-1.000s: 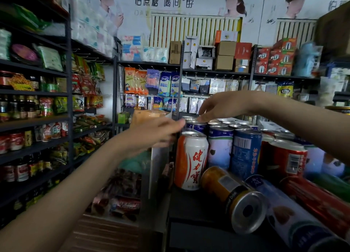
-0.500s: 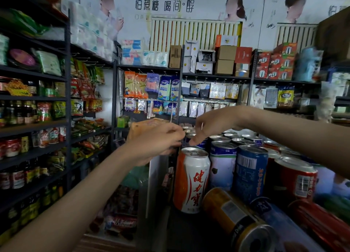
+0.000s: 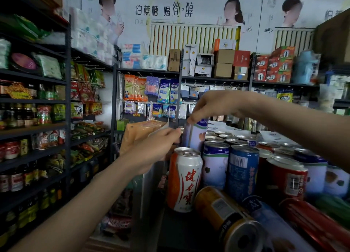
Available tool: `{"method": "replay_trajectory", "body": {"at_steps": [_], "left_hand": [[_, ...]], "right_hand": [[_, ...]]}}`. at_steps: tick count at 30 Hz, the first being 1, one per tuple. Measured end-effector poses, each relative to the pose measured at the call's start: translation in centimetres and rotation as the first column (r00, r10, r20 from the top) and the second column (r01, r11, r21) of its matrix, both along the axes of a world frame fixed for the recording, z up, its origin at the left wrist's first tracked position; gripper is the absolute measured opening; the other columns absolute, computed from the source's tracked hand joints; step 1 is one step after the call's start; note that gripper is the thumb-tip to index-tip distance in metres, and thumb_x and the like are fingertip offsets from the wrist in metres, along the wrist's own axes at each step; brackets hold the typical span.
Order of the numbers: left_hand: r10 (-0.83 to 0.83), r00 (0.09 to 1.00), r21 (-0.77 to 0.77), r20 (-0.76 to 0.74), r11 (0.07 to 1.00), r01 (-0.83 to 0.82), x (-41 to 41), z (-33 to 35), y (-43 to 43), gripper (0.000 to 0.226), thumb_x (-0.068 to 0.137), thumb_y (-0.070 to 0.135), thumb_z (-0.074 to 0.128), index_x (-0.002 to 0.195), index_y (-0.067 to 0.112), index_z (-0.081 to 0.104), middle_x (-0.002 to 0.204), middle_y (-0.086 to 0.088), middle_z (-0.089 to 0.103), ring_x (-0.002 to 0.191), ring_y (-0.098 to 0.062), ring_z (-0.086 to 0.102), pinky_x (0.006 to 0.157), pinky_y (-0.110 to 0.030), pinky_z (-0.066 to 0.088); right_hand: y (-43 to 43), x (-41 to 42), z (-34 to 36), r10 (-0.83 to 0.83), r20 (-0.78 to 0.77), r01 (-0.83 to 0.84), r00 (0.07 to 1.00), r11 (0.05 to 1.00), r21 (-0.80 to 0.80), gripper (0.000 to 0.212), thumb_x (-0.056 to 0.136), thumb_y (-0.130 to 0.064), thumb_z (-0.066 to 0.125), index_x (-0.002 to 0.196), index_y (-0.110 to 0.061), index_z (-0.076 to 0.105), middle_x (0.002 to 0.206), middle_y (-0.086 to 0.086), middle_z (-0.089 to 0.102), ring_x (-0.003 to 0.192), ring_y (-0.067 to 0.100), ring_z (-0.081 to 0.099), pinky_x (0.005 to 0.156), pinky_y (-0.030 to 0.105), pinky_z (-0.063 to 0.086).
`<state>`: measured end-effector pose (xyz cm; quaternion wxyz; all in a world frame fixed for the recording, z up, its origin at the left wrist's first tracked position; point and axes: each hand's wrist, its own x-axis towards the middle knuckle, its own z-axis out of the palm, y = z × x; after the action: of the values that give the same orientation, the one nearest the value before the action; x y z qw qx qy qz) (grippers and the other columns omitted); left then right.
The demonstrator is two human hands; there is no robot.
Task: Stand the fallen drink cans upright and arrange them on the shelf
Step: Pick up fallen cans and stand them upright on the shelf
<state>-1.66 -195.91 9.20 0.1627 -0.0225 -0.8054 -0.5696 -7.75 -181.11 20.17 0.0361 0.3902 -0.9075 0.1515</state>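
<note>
Lifting since last frame: right hand grips white-blue can by top, now above the row. Left hand curled beside it, grip unclear tbh. Gold can lying at shelf front edge.

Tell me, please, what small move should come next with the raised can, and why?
Probably lower the pale can upright into the row behind the orange-and-white can. The right hand pinches its top and holds it above the standing cans, with the left hand beside it. The gold can lying in front could follow.
</note>
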Motion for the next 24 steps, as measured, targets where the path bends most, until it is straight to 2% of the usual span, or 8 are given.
{"method": "replay_trajectory", "body": {"at_steps": [4,8,11,13,15,18,20,24], "left_hand": [[0.029,0.999,0.029,-0.021,0.999,-0.028,0.5,0.7,0.5,0.011,0.096,0.04,0.046,0.098,0.032,0.054,0.108,0.006,0.062,0.101,-0.008,0.057,0.094,-0.037,0.048],[0.062,0.998,0.126,-0.016,0.99,-0.06,0.2,1.6,0.5,0.05,0.092,0.042,0.054,0.128,0.009,0.049,0.109,0.0,0.061,0.095,-0.012,0.061,0.071,-0.022,0.052],[-0.013,0.999,0.332,0.041,0.943,-0.002,0.4,2.4,0.7,0.06,0.09,0.043,0.053,0.125,-0.005,0.049,0.104,-0.018,0.064,0.091,-0.021,0.066,0.068,-0.023,0.058],[-0.127,0.992,0.559,-0.009,0.822,0.11,0.5,3.2,0.8,0.052,0.09,0.041,0.053,0.114,-0.006,0.053,0.102,-0.025,0.065,0.091,-0.029,0.068,0.068,-0.03,0.059],[-0.164,0.973,0.745,-0.161,0.627,0.229,0.5,4.1,0.5,0.039,0.089,0.034,0.055,0.113,0.003,0.055,0.104,-0.029,0.065,0.091,-0.035,0.069,0.065,-0.032,0.059],[-0.091,0.942,0.793,-0.322,0.518,0.321,-0.1,5.3,-0.2,0.035,0.091,0.027,0.056,0.121,0.009,0.053,0.109,-0.027,0.064,0.091,-0.034,0.069,0.074,-0.036,0.059],[-0.017,0.929,0.769,-0.37,0.555,0.317,-0.3,6.2,-0.8,0.031,0.092,0.024,0.056,0.117,0.006,0.053,0.106,-0.024,0.065,0.091,-0.031,0.069,0.082,-0.038,0.056],[0.148,0.899,0.485,-0.412,0.871,0.079,-0.2,7.5,-1.8,0.014,0.094,0.025,0.055,0.097,0.012,0.057,0.098,-0.01,0.066,0.09,-0.021,0.068,0.074,-0.031,0.059]], "right_hand": [[1.4,0.7,2.2,0.023,-0.018,-0.025,1.0,0.987,-0.16,0.039,0.082,-0.034,0.068,0.103,0.0,0.066,0.097,0.008,0.07,0.093,0.02,0.065,0.084,0.032,0.055],[2.8,1.3,3.6,0.05,0.039,-0.028,0.998,0.902,-0.431,0.038,0.082,-0.028,0.07,0.104,0.003,0.064,0.096,0.013,0.07,0.085,0.018,0.069,0.068,0.024,0.057],[3.1,1.8,3.5,0.1,0.085,-0.027,0.991,0.786,-0.617,0.038,0.084,-0.025,0.069,0.106,0.005,0.062,0.096,0.016,0.069,0.078,0.016,0.07,0.066,0.024,0.057],[3.1,2.0,2.9,0.18,0.131,-0.031,0.975,0.691,-0.722,0.036,0.086,-0.022,0.067,0.107,0.006,0.06,0.1,0.017,0.067,0.078,0.016,0.069,0.063,0.021,0.056],[3.2,2.0,2.0,0.258,0.176,-0.027,0.95,0.631,-0.775,0.033,0.087,-0.02,0.066,0.107,0.005,0.06,0.107,0.019,0.065,0.087,0.019,0.067,0.069,0.022,0.057],[3.4,2.0,0.8,0.333,0.25,-0.026,0.909,0.645,-0.763,0.037,0.087,-0.019,0.065,0.113,0.005,0.054,0.109,0.019,0.065,0.092,0.02,0.068,0.08,0.027,0.057],[3.2,2.1,0.1,0.272,0.234,-0.035,0.933,0.72,-0.694,0.037,0.085,-0.019,0.066,0.114,0.0,0.052,0.104,0.013,0.065,0.085,0.016,0.067,0.076,0.024,0.057],[2.9,1.7,-0.7,0.18,0.213,-0.029,0.96,0.823,-0.567,0.037,0.083,-0.016,0.069,0.116,-0.006,0.053,0.109,0.011,0.062,0.09,0.016,0.063,0.087,0.031,0.052]]}}
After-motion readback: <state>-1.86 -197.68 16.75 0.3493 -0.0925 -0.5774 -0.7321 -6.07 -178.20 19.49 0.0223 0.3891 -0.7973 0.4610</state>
